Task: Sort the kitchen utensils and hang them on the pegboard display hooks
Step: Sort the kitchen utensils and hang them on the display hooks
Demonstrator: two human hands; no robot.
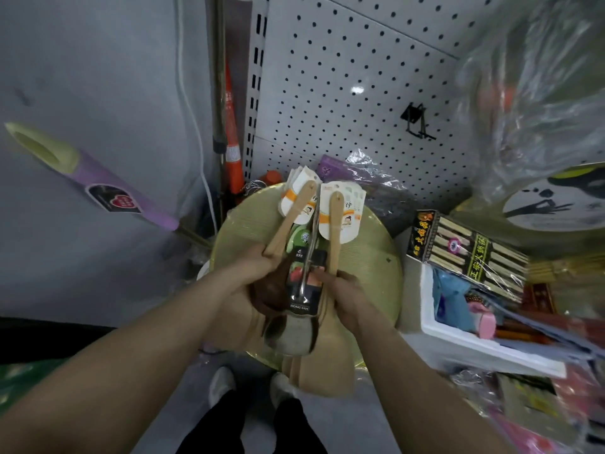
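left hand (252, 273) curled round the handle of left spoon (291, 214), a dark brown bowl showing under the palm; right hand (343, 293) grips right spoon (334, 231) low on its handle. both spoons wooden, handles pointing away toward the pegboard (343, 77), spread in a v, each w/ white-orange tags (348, 208) at the far end. btwn them lies a carded tool (304, 280): metal stem on a dark card, along the gap, touching both hands; can't tell if either hand actually holds it. pale wooden paddles (320, 371) hang below the hands, blurred. the whole bundle is held over a round straw-coloured mat (373, 257), nothing of it on the board. one black hook (415, 121) sits on the pegboard, up & right, well apart from the spoons. right of the mat a chopstick box (468, 250) leans on a white foam box (432, 322). fan (556, 204) w/ ink painting further right, clear bag (540, 77) above it, blurred. orange cone (232, 142) by the board's left edge, purple tube (98, 181) w/ green end at far left. shoes (222, 385) on grey floor below
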